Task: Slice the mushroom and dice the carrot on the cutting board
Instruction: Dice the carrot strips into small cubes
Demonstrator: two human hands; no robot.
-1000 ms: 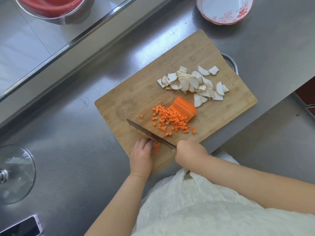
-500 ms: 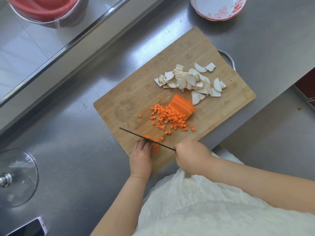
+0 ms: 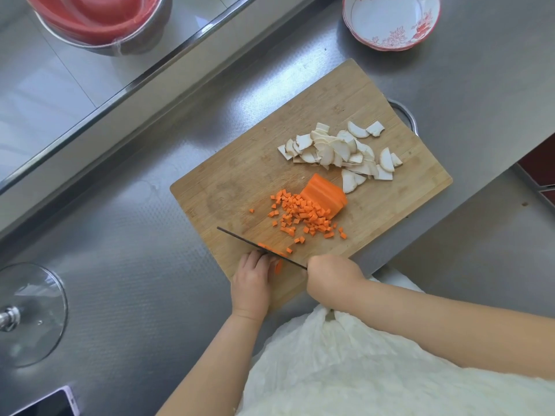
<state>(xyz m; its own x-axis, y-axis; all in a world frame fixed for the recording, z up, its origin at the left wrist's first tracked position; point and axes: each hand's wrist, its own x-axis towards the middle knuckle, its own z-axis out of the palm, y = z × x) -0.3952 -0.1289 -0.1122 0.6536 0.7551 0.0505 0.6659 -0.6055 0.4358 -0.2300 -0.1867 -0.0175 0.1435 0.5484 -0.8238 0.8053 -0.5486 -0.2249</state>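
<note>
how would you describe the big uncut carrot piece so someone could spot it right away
Find the wooden cutting board on the steel counter. Near its middle, between the white mushroom slices and the small carrot cubes, lies the carrot chunk. It is the only large, solid orange block there.

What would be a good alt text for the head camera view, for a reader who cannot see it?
A person's right hand holds a knife over carrot strips steadied by the left hand on a wooden cutting board. Diced carrot, an uncut carrot chunk and mushroom slices lie farther back.
</note>
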